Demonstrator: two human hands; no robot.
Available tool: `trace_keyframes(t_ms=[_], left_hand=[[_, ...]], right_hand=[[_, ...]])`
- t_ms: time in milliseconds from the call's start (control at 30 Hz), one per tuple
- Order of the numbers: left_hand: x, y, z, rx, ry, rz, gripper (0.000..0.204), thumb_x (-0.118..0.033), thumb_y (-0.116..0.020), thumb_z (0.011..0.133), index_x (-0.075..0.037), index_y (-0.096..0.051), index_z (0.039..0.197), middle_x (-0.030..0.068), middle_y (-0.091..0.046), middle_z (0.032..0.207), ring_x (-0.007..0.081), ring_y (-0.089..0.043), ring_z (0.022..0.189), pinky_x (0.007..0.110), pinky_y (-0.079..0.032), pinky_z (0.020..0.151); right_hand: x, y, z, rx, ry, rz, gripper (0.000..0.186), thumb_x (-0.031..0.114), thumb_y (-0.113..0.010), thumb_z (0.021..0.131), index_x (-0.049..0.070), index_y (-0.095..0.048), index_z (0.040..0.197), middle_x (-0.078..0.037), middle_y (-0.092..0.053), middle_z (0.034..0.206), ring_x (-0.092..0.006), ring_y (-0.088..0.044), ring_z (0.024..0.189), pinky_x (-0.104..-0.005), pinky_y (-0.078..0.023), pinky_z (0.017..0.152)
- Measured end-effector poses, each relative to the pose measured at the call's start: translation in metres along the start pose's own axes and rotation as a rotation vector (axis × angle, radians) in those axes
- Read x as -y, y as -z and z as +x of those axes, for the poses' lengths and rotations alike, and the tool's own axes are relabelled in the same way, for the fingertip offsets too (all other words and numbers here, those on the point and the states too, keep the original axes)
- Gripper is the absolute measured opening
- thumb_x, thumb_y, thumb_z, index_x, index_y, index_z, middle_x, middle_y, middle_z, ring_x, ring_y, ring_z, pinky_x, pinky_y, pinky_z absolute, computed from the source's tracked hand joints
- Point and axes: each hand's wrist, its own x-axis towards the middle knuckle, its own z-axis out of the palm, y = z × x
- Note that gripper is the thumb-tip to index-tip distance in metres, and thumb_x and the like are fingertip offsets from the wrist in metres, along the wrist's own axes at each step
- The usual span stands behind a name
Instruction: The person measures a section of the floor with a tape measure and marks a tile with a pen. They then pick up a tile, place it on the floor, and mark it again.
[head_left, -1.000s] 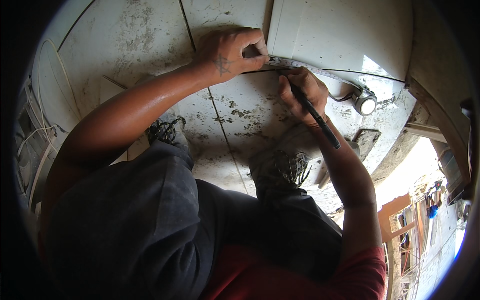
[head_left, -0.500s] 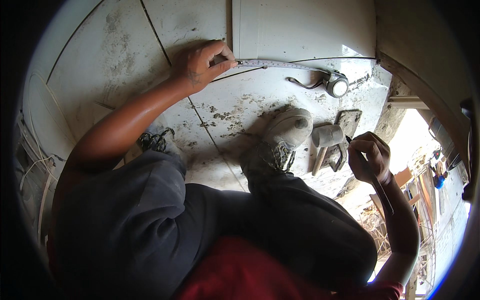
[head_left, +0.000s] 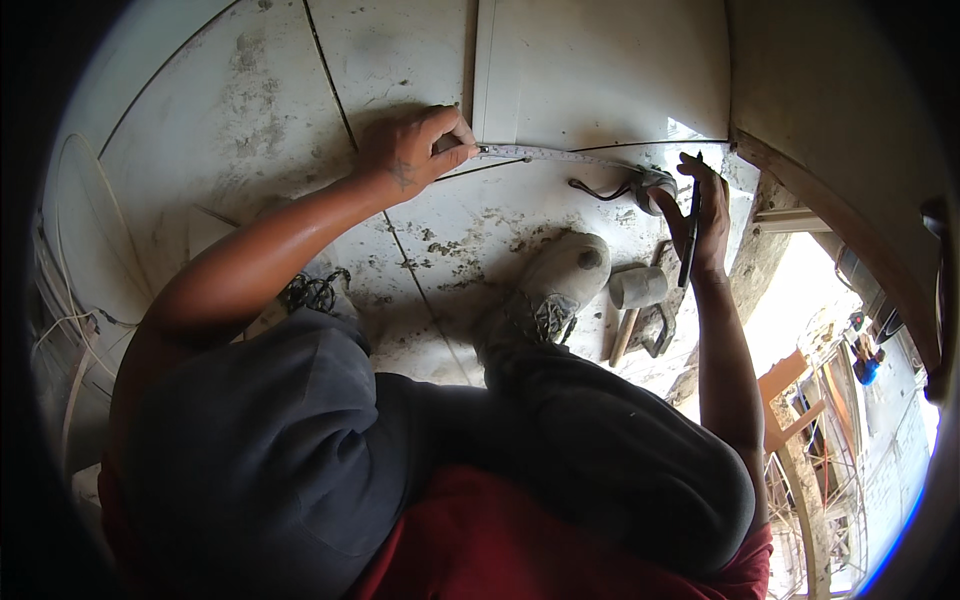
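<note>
My left hand (head_left: 415,152) is closed in a pinch on the end of a tape measure's blade (head_left: 565,156), at the lower left corner of a white panel (head_left: 620,75). From there the blade runs right along the panel's lower edge to the round tape measure case (head_left: 650,192), which has a dark wrist strap (head_left: 597,193). My right hand (head_left: 711,225) is at the case, thumb and fingers around its right side; whether they grip it is hard to tell. A black pen (head_left: 687,252) is held in that same hand, lying across the palm.
A mallet (head_left: 638,288) lies by my right shoe (head_left: 568,268), beside a flat trowel-like tool (head_left: 658,332). Dirt marks the white tiles (head_left: 420,290). A curved wooden edge (head_left: 835,205) bounds the right side, with an opening and wooden pieces (head_left: 790,390) beyond. Pale cables (head_left: 65,240) hang at left.
My right hand has moved up and left from beside the mallet to the tape measure case, carrying the pen. My left hand stays at the blade's end. The view has shifted slightly.
</note>
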Motion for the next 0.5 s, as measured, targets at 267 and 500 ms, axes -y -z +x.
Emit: trace_keyframes(t_ms=[267,500], left_hand=[[0.004,-0.004,-0.003,0.015,0.028,0.043,0.023,-0.033,-0.071,0.094,-0.011,-0.066,0.097,0.0015,-0.072,0.089,0.0172,-0.067,0.073,0.033,-0.053,0.065],[-0.005,0.008,-0.003,0.028,0.057,-0.002,0.025,-0.037,-0.072,0.092,-0.014,-0.065,0.100,0.0015,-0.073,0.093,0.0181,-0.071,0.079,0.033,-0.054,0.069]], right_hand=[[-0.003,-0.027,-0.022,0.099,-0.181,0.114,0.047,0.018,-0.083,0.080,0.008,-0.061,0.120,-0.014,-0.063,0.110,-0.0347,-0.061,0.104,-0.0431,-0.050,0.091],[0.002,-0.035,-0.007,-0.016,0.013,0.069,0.036,0.018,-0.081,0.074,0.010,-0.068,0.107,-0.010,-0.063,0.091,-0.0339,-0.058,0.093,-0.0439,-0.048,0.082]])
